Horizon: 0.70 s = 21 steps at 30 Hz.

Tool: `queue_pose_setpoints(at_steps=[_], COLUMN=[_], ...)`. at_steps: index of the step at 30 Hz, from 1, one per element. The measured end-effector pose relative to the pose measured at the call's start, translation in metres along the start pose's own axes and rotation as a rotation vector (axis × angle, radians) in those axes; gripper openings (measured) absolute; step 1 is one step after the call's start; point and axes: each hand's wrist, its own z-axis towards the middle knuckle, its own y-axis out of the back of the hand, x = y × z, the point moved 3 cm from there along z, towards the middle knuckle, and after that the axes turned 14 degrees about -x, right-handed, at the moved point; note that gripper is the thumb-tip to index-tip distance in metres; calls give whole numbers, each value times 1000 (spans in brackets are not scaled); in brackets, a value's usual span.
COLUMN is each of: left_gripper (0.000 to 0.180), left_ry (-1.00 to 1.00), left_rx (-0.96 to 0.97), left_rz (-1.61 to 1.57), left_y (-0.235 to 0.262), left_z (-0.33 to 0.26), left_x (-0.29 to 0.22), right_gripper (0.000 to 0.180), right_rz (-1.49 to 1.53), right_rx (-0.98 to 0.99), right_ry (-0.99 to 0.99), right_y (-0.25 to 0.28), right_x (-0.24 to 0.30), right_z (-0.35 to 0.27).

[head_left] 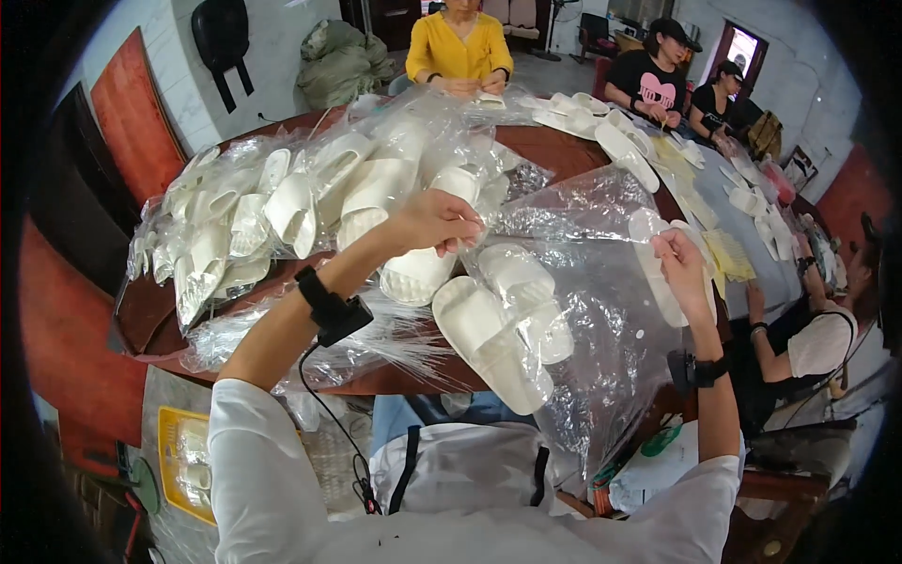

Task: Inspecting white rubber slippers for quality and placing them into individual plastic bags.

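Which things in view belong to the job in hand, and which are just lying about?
Job:
clear bag, held by left hand and right hand
nearest slippers
bagged slippers
table

Lying about, apparently:
sacks by the wall
upper-left red board

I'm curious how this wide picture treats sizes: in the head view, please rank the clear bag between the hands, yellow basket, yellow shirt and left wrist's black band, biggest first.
1. Clear bag
2. Yellow basket and yellow shirt: too alike to rank; a sleeve partly hides the basket
3. Black band
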Motion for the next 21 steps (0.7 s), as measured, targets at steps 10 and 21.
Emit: queue_pose_setpoints(at_steps=[10,21], left_gripper=[23,19], left_ry=[142,197], left_rx=[-109,-126], left_rz=[241,134], left_y=[-50,-49], left_z=[27,31], left_x=[43,56], right_gripper=[21,36], right_rz=[-437,-619], right_rx=[-231,229], right_ry=[385,547], right_y=[3,-45], right_x=[5,91], right_z=[-34,-217])
